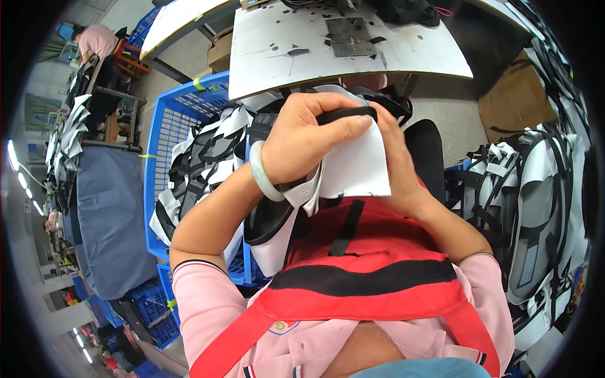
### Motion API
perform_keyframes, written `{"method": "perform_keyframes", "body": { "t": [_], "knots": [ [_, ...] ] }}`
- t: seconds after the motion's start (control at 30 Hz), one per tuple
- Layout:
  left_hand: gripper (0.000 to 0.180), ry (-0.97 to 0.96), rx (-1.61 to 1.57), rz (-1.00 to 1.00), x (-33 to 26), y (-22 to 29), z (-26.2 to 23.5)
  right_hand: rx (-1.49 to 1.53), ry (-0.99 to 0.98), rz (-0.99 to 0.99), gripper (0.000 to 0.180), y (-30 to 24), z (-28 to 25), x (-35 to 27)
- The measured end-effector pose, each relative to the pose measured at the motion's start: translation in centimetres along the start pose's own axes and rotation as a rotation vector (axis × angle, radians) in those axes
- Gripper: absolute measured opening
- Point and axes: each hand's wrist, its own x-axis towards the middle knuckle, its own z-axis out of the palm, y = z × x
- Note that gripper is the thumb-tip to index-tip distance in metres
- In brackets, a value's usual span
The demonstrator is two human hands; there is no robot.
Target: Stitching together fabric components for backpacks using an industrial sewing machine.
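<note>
In front of my chest, a white fabric piece (356, 165) with a black band (345, 114) along its top edge is held up between both hands. My left hand (296, 135), with a pale green bangle at the wrist, is closed on the band, thumb pressed on top. Along the piece's other side, my right hand (398, 157) grips it, its fingers partly hidden behind the fabric. Below my left wrist hang a grey-white strap (305, 191) and a white panel edged in black (274, 242); whether they join the held piece is hidden.
A blue plastic crate (152, 195) at left is full of white, grey and black sewn pieces. Ahead stands a white table (277, 53) with scraps and a metal plate (350, 36). More sewn panels (542, 208) are heaped at right, near a cardboard box (513, 97). Another person (97, 43) works far left.
</note>
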Motion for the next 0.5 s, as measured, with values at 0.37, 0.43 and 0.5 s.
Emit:
{"method": "perform_keyframes", "body": {
  "t": [0.37,0.43,0.5],
  "knots": [
    [0.023,-0.153,-0.062,-0.106,2.9,0.9,-2.5,0.691,-0.354,0.318,0.022,4.5,-7.0,4.9],
    [0.024,-0.177,-0.073,-0.143,4.2,0.8,-2.9,0.640,-0.384,0.319,0.024,5.0,-8.4,6.5],
    [0.025,-0.180,-0.089,-0.140,5.5,0.5,-3.2,0.605,-0.372,0.378,0.025,5.4,-9.2,7.5]
  ]
}}
